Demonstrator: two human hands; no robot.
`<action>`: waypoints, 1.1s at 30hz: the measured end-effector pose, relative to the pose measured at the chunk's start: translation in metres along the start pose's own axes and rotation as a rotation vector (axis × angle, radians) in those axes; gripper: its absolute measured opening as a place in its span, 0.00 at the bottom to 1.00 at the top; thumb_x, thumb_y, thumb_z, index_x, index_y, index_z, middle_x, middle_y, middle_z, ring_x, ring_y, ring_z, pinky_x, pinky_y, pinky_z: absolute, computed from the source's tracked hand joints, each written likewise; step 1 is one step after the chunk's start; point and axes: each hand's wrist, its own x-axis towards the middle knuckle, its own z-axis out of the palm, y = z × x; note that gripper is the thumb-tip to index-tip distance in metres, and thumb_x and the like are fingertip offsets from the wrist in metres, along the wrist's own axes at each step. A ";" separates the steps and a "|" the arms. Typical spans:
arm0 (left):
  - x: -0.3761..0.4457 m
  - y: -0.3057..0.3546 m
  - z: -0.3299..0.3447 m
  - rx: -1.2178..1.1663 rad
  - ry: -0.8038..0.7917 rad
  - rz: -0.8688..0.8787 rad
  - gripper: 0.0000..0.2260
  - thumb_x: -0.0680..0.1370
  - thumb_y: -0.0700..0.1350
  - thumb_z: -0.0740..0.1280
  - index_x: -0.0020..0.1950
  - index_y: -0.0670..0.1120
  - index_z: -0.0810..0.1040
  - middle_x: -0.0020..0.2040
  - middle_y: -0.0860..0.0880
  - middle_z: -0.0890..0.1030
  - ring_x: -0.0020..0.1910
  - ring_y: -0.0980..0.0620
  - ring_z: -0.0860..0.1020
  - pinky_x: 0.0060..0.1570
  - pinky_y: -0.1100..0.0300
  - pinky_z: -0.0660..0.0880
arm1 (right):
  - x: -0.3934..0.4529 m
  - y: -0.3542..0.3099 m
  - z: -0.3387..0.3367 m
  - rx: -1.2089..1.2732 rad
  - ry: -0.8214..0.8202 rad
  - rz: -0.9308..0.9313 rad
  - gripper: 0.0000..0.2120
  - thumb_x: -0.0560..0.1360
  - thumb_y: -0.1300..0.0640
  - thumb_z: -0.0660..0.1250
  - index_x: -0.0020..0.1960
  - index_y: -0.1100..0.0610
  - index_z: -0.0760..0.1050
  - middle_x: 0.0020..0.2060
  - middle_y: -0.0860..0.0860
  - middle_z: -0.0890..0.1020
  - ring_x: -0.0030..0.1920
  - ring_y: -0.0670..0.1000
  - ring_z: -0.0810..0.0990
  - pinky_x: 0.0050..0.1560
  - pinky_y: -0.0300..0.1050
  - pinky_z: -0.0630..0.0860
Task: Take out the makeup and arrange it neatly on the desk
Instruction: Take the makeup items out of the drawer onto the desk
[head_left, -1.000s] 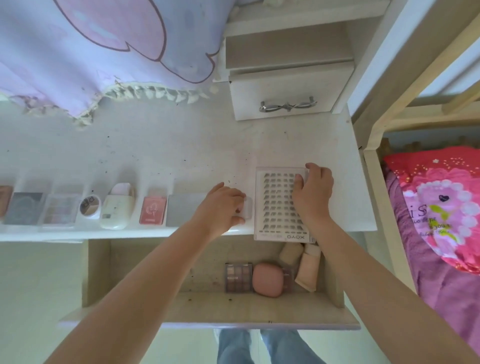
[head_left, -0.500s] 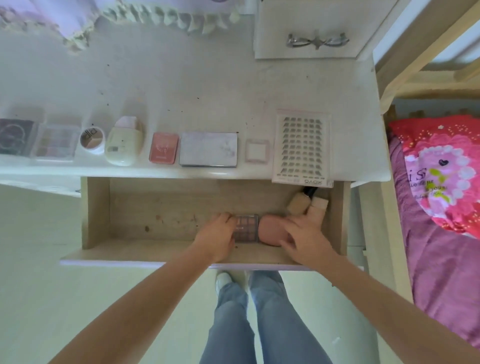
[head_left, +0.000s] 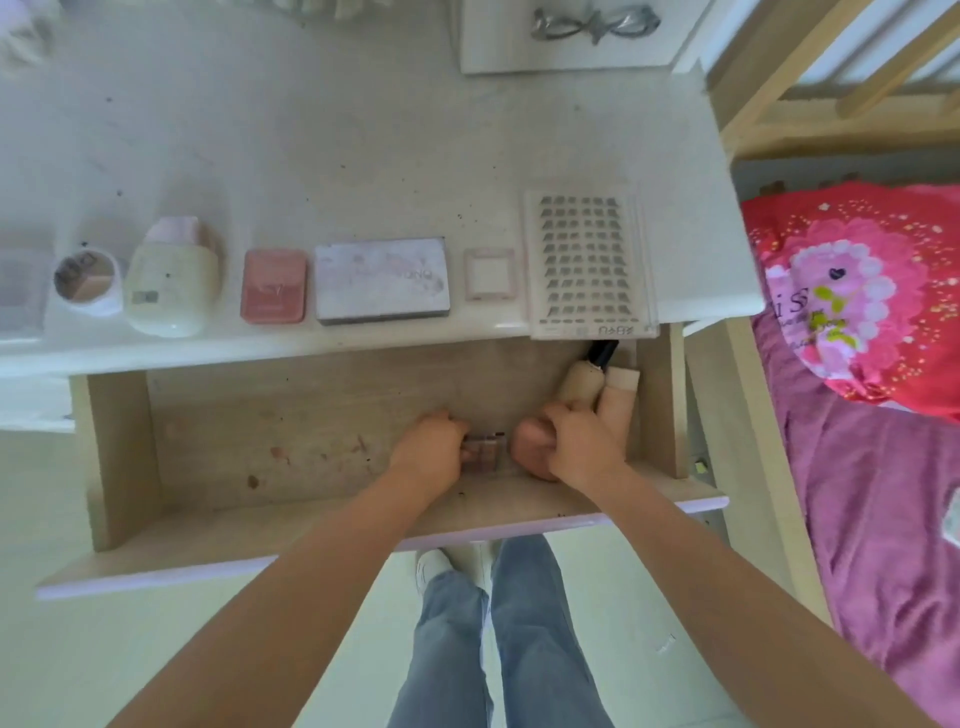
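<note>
Both hands are down in the open wooden drawer (head_left: 124, 447). My left hand (head_left: 431, 452) grips a small clear eyeshadow palette (head_left: 485, 452). Beside it my right hand (head_left: 576, 447) curls round a round pink case (head_left: 530, 441). Two beige tubes (head_left: 602, 387) lie at the drawer's back right. On the white desk (head_left: 337, 145) a row stands along the front edge: a round pot (head_left: 85, 278), a cream bottle (head_left: 169, 280), a pink compact (head_left: 274, 286), a grey palette (head_left: 382, 280), a small square case (head_left: 489, 274) and a lash tray (head_left: 587, 265).
A small white drawer unit with a metal handle (head_left: 592, 23) stands at the desk's back. A wooden bed frame (head_left: 769, 104) with pink and red bedding (head_left: 872, 291) is close on the right. My legs in jeans (head_left: 498, 634) stand below the drawer front.
My hands left the lash tray and small case on the desk and dropped into the drawer. The left now grips the eyeshadow palette, the right the pink case.
</note>
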 end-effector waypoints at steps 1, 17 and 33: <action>-0.007 0.000 -0.004 -0.037 0.000 0.015 0.11 0.78 0.44 0.60 0.57 0.41 0.75 0.57 0.41 0.75 0.56 0.43 0.73 0.53 0.56 0.70 | -0.006 0.003 -0.003 0.077 0.001 0.020 0.15 0.72 0.60 0.64 0.58 0.61 0.71 0.55 0.60 0.76 0.55 0.59 0.75 0.53 0.45 0.71; -0.002 0.104 -0.153 -0.988 0.566 0.076 0.13 0.74 0.37 0.67 0.40 0.55 0.71 0.35 0.56 0.76 0.34 0.59 0.73 0.37 0.71 0.71 | -0.011 0.089 -0.209 0.628 0.355 -0.087 0.14 0.71 0.67 0.67 0.57 0.63 0.74 0.49 0.54 0.78 0.49 0.49 0.74 0.40 0.26 0.67; 0.157 0.156 -0.231 -0.881 0.473 -0.050 0.06 0.74 0.40 0.68 0.50 0.44 0.79 0.34 0.53 0.73 0.41 0.49 0.73 0.51 0.53 0.74 | 0.088 0.132 -0.226 0.359 0.059 -0.501 0.13 0.72 0.62 0.68 0.55 0.62 0.78 0.51 0.54 0.79 0.51 0.47 0.73 0.52 0.28 0.61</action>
